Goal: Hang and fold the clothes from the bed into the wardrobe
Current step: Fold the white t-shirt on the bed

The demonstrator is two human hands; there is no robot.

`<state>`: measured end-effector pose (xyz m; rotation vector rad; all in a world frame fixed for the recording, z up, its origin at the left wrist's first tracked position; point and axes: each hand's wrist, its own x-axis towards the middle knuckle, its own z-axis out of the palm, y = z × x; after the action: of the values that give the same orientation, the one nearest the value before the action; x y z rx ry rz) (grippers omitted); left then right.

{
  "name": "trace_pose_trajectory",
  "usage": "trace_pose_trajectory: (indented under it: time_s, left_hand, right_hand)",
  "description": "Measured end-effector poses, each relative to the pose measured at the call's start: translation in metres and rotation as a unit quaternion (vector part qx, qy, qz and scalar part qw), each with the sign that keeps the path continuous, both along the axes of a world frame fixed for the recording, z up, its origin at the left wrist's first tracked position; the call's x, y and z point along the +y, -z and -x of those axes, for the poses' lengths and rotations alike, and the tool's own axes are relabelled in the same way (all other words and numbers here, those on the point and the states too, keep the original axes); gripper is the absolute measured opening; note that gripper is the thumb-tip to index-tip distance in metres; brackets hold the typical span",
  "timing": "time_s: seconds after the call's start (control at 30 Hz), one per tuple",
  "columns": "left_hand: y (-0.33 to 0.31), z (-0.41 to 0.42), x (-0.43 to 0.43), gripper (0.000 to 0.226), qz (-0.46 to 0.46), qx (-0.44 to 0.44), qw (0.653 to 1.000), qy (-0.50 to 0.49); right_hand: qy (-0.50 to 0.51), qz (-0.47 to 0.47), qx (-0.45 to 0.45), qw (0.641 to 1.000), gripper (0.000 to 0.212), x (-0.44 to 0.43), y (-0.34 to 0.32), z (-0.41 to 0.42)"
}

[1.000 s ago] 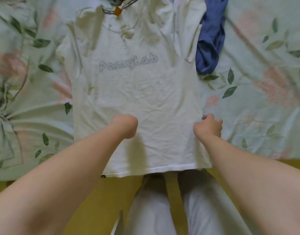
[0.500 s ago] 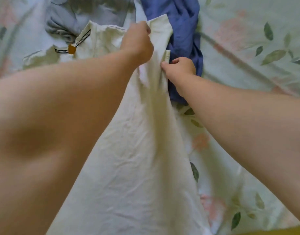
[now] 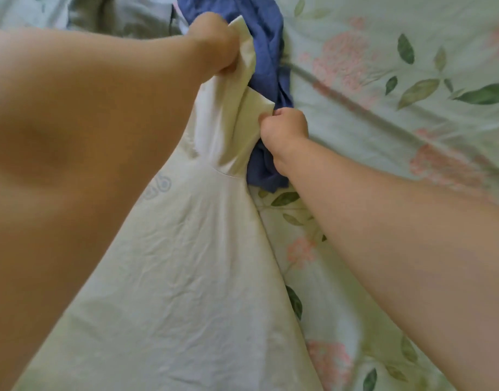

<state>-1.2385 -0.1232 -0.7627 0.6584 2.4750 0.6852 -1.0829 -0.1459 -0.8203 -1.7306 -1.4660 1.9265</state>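
Note:
A white T-shirt (image 3: 183, 272) with pale printed lettering lies spread on the bed, its body running toward me. My left hand (image 3: 214, 43) grips the shirt's right shoulder near the top of the view. Lower and to the right, my right hand (image 3: 283, 131) pinches the edge of the right sleeve, which stands folded between the two hands. My left forearm hides the shirt's left half and collar.
A blue garment (image 3: 266, 66) lies crumpled right behind the sleeve, under both hands. A grey garment (image 3: 121, 18) sits at the top left. The floral bedsheet (image 3: 398, 108) spreads out to the right.
Both hands went from the shirt's lower hem up to its right shoulder and sleeve. Since half a second ago the sleeve has been pulled out and folded, and my right hand moved down.

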Motion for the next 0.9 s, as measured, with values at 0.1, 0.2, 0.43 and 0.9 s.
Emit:
trace_pose_trajectory:
  time_s: [0.1, 0.2, 0.43, 0.9]
  left_hand:
    - [-0.015, -0.012, 0.014, 0.022, -0.036, -0.063, 0.997, -0.012]
    - [-0.025, -0.021, 0.017, 0.028, -0.042, -0.119, 0.992, -0.019]
    - [-0.035, -0.028, -0.005, 0.021, -0.06, -0.187, 0.98, -0.011]
    - [-0.053, 0.031, -0.18, 0.039, -0.181, -0.198, 0.912, -0.31]
  right_hand:
    - [0.048, 0.046, -0.03, 0.997, 0.024, 0.002, -0.003, -0.021]
    - [0.12, 0.168, -0.013, 0.978, 0.024, -0.007, -0.007, -0.035]
    - [0.25, 0.258, 0.142, 0.922, 0.037, -0.032, -0.02, -0.035]
    - [-0.275, -0.362, -0.051, 0.889, 0.005, -0.16, -0.053, -0.029]
